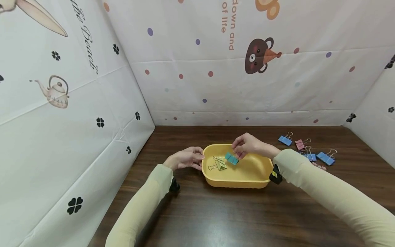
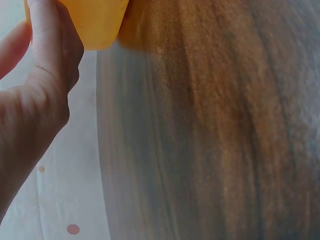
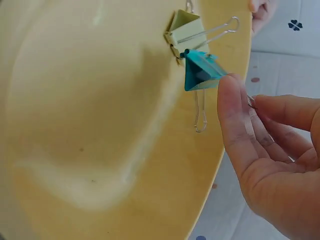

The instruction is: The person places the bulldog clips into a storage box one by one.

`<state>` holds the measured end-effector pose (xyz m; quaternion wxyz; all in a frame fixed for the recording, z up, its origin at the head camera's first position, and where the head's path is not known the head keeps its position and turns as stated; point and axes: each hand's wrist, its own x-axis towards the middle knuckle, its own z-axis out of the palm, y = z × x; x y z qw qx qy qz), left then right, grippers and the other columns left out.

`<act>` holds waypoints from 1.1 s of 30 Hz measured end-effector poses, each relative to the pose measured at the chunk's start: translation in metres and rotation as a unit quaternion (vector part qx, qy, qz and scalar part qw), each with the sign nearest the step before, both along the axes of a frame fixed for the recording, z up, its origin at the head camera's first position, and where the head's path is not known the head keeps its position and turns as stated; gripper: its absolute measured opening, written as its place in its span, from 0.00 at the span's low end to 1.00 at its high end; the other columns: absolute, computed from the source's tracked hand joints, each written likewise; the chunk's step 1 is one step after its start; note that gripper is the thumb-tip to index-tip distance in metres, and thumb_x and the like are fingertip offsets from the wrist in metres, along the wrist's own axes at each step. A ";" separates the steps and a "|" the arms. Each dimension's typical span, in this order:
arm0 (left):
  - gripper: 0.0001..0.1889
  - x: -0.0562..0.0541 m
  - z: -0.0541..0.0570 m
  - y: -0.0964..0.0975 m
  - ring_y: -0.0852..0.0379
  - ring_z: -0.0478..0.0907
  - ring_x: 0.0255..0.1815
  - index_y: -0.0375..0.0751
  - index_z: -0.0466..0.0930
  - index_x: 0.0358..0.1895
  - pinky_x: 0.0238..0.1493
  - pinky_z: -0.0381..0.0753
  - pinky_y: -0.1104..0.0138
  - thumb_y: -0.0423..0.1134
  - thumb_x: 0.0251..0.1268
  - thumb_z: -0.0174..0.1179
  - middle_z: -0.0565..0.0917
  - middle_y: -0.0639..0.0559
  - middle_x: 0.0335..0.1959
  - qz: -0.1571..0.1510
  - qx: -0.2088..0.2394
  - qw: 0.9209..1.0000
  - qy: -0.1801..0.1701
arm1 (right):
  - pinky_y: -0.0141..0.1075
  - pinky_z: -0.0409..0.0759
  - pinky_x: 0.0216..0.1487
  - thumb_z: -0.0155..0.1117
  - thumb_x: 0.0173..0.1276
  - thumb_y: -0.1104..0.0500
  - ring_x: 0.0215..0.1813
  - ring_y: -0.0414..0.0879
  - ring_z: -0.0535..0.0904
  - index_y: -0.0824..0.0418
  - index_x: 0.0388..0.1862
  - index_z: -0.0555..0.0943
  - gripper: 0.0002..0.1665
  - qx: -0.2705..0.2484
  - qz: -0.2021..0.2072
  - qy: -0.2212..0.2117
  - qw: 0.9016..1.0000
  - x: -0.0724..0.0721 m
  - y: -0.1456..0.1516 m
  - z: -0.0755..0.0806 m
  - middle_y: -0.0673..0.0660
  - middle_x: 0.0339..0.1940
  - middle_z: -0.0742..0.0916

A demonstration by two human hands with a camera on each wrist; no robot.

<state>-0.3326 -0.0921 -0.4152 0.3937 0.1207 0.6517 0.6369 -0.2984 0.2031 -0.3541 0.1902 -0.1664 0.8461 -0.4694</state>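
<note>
A yellow plastic basin stands on the dark wooden table. My left hand holds its left rim, the thumb and fingers on either side of the wall. Over the basin my right hand pinches a teal binder clip by one wire handle; the other handle hangs free in the right wrist view. A pale yellow binder clip lies on the basin floor at the left, close to the teal one. In the left wrist view only the basin's outer wall shows beside the left hand.
To the right of the basin lie several loose binder clips: a blue one at the back, a pink one, and another blue one farther right. White printed sheets rise behind and beside the table.
</note>
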 end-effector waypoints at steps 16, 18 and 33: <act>0.07 0.000 -0.001 -0.001 0.55 0.77 0.31 0.38 0.65 0.48 0.36 0.86 0.63 0.30 0.73 0.50 0.77 0.48 0.31 -0.001 -0.001 1.000 0.004 | 0.38 0.85 0.29 0.58 0.70 0.64 0.28 0.49 0.84 0.70 0.48 0.81 0.13 0.138 -0.135 0.219 0.956 -0.019 0.073 0.014 0.67 0.34 0.87; 0.07 0.000 0.000 -0.001 0.55 0.77 0.30 0.38 0.65 0.48 0.36 0.86 0.63 0.30 0.73 0.50 0.77 0.48 0.31 0.000 -0.001 1.000 0.005 | 0.43 0.85 0.35 0.57 0.71 0.62 0.35 0.54 0.84 0.70 0.49 0.80 0.14 0.167 -0.150 0.238 0.945 -0.022 0.088 0.013 0.69 0.40 0.86; 0.07 0.000 0.000 0.000 0.55 0.78 0.31 0.39 0.65 0.49 0.37 0.86 0.63 0.30 0.73 0.50 0.76 0.47 0.34 0.000 -0.004 1.000 0.003 | 0.67 0.70 0.57 0.56 0.69 0.61 0.58 0.76 0.69 0.75 0.66 0.64 0.31 0.311 -0.172 0.209 0.911 -0.035 0.162 -0.018 0.80 0.64 0.69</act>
